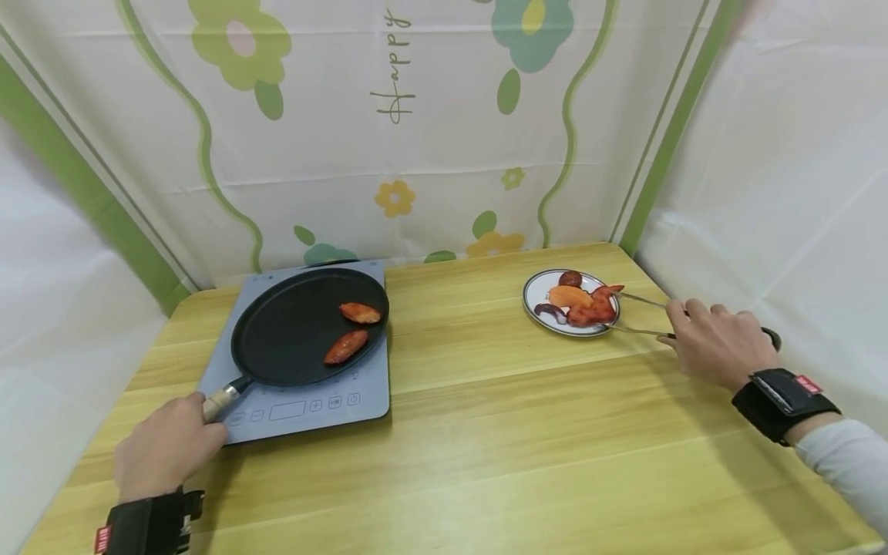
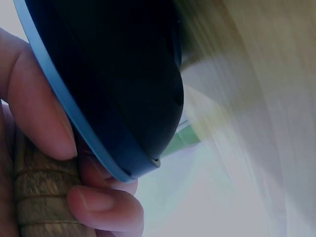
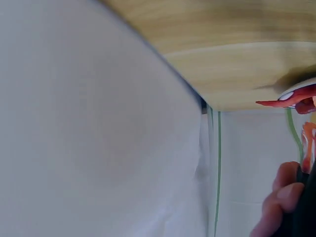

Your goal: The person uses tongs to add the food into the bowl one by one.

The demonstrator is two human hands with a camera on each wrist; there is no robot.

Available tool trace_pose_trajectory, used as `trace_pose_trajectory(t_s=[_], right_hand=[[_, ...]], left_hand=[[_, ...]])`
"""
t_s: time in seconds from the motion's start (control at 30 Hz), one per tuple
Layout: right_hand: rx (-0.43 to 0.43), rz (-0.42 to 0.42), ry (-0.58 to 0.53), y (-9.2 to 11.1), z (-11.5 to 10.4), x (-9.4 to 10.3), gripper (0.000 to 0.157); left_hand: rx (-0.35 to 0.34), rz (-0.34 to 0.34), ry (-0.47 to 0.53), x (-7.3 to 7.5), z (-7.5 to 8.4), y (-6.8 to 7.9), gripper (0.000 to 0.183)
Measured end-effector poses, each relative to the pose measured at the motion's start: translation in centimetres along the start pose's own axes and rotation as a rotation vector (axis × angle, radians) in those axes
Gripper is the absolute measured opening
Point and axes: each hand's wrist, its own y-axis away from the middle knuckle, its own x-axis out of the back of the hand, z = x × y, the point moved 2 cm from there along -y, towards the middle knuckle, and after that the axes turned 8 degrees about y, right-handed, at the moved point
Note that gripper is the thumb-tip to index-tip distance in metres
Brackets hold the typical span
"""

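Observation:
My left hand [image 1: 169, 447] grips the wooden handle [image 1: 223, 401] of a flat black frying pan [image 1: 284, 331]. In the left wrist view, fingers curl round the ringed handle [image 2: 44, 202]. Two reddish-brown food pieces, one [image 1: 360, 313] behind the other [image 1: 346, 347], lie at the pan's right side. My right hand [image 1: 721, 339] holds metal tongs [image 1: 640, 331] with dark grips. Their tips stand at either side of a red chicken wing [image 1: 595, 310] on a white plate [image 1: 533, 293]; whether they pinch it I cannot tell. The right wrist view shows only part of that hand [image 3: 279, 202].
The pan stands on a grey induction cooker [image 1: 375, 397] with touch buttons along its front. An orange slice [image 1: 570, 297], a round brown piece [image 1: 570, 278] and a purple-white piece [image 1: 550, 312] share the plate. White flower-printed curtains [image 1: 444, 154] enclose the wooden table [image 1: 472, 455].

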Motion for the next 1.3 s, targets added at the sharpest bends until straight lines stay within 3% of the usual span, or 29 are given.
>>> trace_pose_trajectory(t_s=[0.2,0.33,0.5,0.73,0.9,1.1,1.3], right_hand=[[0.153,0.278,0.18,-1.2,0.0,-0.6,0.034],[0.141,0.388,0.266,-1.6,-0.9,-1.2,0.025],[0.063,0.475,0.335,-1.5,-2.1,-2.2,0.018],[0.011,0.482,0.335,-1.6,-2.9,-3.7,0.018],[0.004,0.471,0.345,-1.7,-2.2,-4.5,0.021],[0.104,0.449,0.331,-1.6,-1.3,-5.0,0.018],[0.184,0.418,0.301,-1.7,-1.8,-5.2,0.018]], left_hand=[[0.007,0.005,-0.003,0.2,-0.1,0.0,0.014],[0.006,0.011,-0.006,0.3,-0.1,0.1,0.013],[0.0,0.003,-0.006,0.3,0.0,0.0,0.013],[-0.008,0.008,-0.002,0.3,-0.2,0.0,0.012],[-0.018,0.001,0.004,-0.2,-0.2,0.0,0.012],[-0.003,0.01,0.012,-0.2,0.0,0.2,0.012],[0.004,0.006,0.016,-0.1,0.0,0.3,0.011]])
